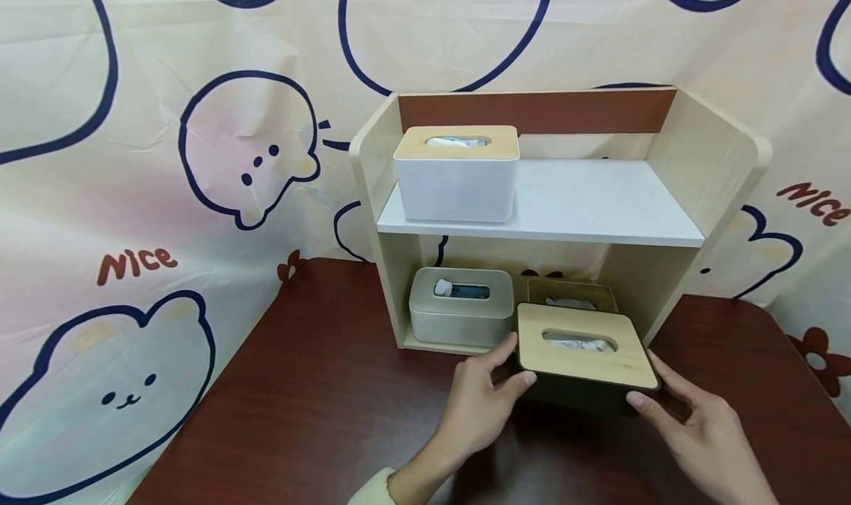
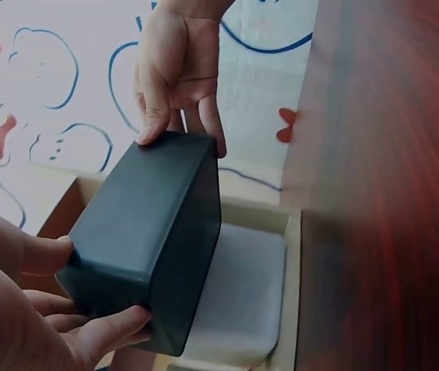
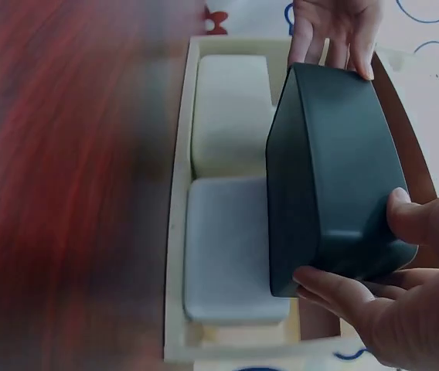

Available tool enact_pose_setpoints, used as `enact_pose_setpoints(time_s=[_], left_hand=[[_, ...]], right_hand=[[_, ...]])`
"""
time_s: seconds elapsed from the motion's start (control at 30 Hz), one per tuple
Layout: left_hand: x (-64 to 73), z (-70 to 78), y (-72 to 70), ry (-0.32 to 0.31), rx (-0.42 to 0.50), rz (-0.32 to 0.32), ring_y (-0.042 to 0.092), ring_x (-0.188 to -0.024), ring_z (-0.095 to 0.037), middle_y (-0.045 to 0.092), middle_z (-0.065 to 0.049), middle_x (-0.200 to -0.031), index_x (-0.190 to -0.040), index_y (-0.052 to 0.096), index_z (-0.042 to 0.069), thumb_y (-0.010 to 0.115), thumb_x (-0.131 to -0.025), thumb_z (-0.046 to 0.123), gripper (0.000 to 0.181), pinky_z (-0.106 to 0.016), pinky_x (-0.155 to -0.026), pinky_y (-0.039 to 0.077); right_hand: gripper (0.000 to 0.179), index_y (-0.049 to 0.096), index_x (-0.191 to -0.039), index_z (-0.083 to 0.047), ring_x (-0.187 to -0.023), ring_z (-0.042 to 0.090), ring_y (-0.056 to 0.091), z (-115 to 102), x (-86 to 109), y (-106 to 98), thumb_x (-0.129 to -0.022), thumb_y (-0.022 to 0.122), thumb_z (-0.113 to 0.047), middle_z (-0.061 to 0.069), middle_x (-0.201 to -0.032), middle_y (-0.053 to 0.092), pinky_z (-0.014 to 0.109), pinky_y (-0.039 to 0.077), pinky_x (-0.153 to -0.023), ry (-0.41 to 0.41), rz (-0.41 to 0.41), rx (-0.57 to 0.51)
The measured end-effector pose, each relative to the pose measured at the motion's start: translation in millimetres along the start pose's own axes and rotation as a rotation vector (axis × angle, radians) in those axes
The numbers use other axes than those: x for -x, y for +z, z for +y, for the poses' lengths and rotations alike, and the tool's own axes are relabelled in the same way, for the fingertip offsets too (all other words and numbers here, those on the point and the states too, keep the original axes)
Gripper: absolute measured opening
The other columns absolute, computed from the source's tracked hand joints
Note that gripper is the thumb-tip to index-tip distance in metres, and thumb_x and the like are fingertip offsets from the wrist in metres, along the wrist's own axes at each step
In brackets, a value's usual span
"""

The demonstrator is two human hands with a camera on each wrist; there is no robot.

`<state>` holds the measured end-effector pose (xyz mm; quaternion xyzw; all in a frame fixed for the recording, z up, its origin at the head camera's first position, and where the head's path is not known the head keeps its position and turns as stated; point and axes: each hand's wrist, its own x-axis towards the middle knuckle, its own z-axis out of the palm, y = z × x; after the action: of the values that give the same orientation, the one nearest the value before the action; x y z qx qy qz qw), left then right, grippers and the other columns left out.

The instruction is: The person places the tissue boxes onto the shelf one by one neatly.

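Note:
Both hands hold a black tissue box (image 1: 588,366) with a light wood lid, at the front right of a small shelf unit. White tissue shows in the lid's oval slot. My left hand (image 1: 473,405) grips its left end, and my right hand (image 1: 706,435) grips its right end. In the left wrist view the dark side of the box (image 2: 146,209) sits between both hands. A grey tissue box (image 1: 461,320) stands on the lower shelf, left of the held one. Behind the held box, a brownish tissue box (image 1: 601,296) is partly hidden.
On the left of the upper white shelf (image 1: 598,195) stands a white tissue box (image 1: 459,187) with a wood lid. The shelf unit's right side panel (image 1: 708,150) rises beside the right hand. Underneath is a dark red-brown table (image 1: 319,387), with a printed cloth (image 1: 253,40) behind.

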<state>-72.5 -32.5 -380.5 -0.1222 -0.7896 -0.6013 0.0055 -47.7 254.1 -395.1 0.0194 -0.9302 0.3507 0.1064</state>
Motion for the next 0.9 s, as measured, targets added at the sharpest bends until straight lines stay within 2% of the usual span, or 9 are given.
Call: enact_pose_setpoints(time_s=[0.03,0.1,0.17,0.4,0.53,0.6,0.7,0.77,0.9], left_hand=[[-0.1,-0.2,-3.5,-0.004,0.008,0.006,0.067,-0.114,-0.008,0.057,-0.014,-0.157,-0.152,0.058,0.003,0.078,-0.100,0.019,0.058,-0.023,-0.097,0.058],[0.0,-0.2,-10.2,-0.011,0.021,0.013,0.072,-0.114,-0.015,0.056,-0.014,-0.158,-0.153,0.057,0.003,0.077,-0.101,0.018,0.059,-0.027,-0.098,0.060],[0.7,-0.1,-16.3,-0.016,0.035,0.018,0.059,-0.138,-0.022,0.055,-0.014,-0.159,-0.154,0.056,0.003,0.076,-0.101,0.018,0.059,-0.032,-0.103,0.059],[3.2,1.1,-31.3,0.013,0.072,0.029,0.065,-0.133,-0.030,0.056,-0.018,-0.157,-0.156,0.054,0.003,0.075,-0.102,0.014,0.059,-0.033,-0.101,0.061],[2.9,2.2,-32.7,0.036,0.075,0.041,0.069,-0.127,-0.030,0.058,-0.019,-0.155,-0.155,0.055,0.003,0.075,-0.101,0.012,0.058,-0.031,-0.100,0.061],[3.0,2.8,-33.5,0.046,0.072,0.045,0.071,-0.124,-0.031,0.059,-0.020,-0.153,-0.154,0.056,0.002,0.075,-0.101,0.012,0.057,-0.031,-0.099,0.062],[2.5,3.0,-34.7,0.053,0.069,0.041,0.070,-0.126,-0.031,0.060,-0.020,-0.153,-0.153,0.056,0.001,0.075,-0.101,0.011,0.056,-0.031,-0.099,0.061],[2.4,3.5,-35.3,0.052,0.071,0.035,0.068,-0.129,-0.030,0.059,-0.019,-0.153,-0.154,0.055,0.001,0.075,-0.101,0.011,0.057,-0.031,-0.100,0.061],[2.3,4.2,-35.1,0.037,0.081,0.024,0.065,-0.133,-0.027,0.059,-0.016,-0.155,-0.155,0.054,0.002,0.075,-0.101,0.010,0.059,-0.030,-0.102,0.060]], right_hand=[[0.069,0.050,-0.161,-0.008,-0.045,-0.003,0.029,-3.2,-1.5,1.8,-0.100,0.079,-0.026,0.025,-0.090,0.073,0.022,0.035,-0.046,-0.017,0.007,-0.013],[0.069,0.051,-0.160,-0.008,-0.045,-0.005,0.027,-8.9,-4.0,5.5,-0.099,0.080,-0.023,0.022,-0.093,0.074,0.023,0.035,-0.044,-0.043,0.022,-0.039],[0.069,0.052,-0.160,-0.009,-0.041,-0.004,0.019,-15.0,-5.2,9.6,-0.098,0.081,-0.021,0.018,-0.087,0.069,0.028,0.033,-0.041,-0.054,0.030,-0.066],[0.070,0.052,-0.160,-0.011,-0.043,-0.007,0.017,-30.3,-9.6,15.4,-0.097,0.082,-0.019,0.032,-0.145,0.061,0.024,0.035,-0.047,-0.094,0.051,-0.136],[0.071,0.052,-0.161,-0.014,-0.052,-0.005,0.030,-33.7,-9.4,13.7,-0.097,0.082,-0.025,0.031,-0.150,0.058,0.016,0.036,-0.058,-0.063,0.042,-0.111],[0.071,0.051,-0.161,-0.015,-0.051,-0.005,0.031,-34.8,-9.0,12.6,-0.097,0.082,-0.026,0.030,-0.124,0.074,0.016,0.037,-0.056,-0.048,0.043,-0.104],[0.072,0.051,-0.161,-0.017,-0.047,-0.006,0.030,-36.6,-9.3,11.0,-0.097,0.083,-0.025,0.023,-0.094,0.076,0.019,0.038,-0.052,-0.050,0.051,-0.112],[0.072,0.051,-0.162,-0.018,-0.043,-0.002,0.025,-37.8,-9.5,9.8,-0.097,0.082,-0.023,0.023,-0.094,0.075,0.019,0.037,-0.052,-0.056,0.053,-0.122],[0.072,0.052,-0.161,-0.018,-0.047,-0.001,0.027,-38.4,-9.2,7.7,-0.096,0.083,-0.021,0.030,-0.130,0.072,0.009,0.035,-0.067,-0.084,0.070,-0.116]])
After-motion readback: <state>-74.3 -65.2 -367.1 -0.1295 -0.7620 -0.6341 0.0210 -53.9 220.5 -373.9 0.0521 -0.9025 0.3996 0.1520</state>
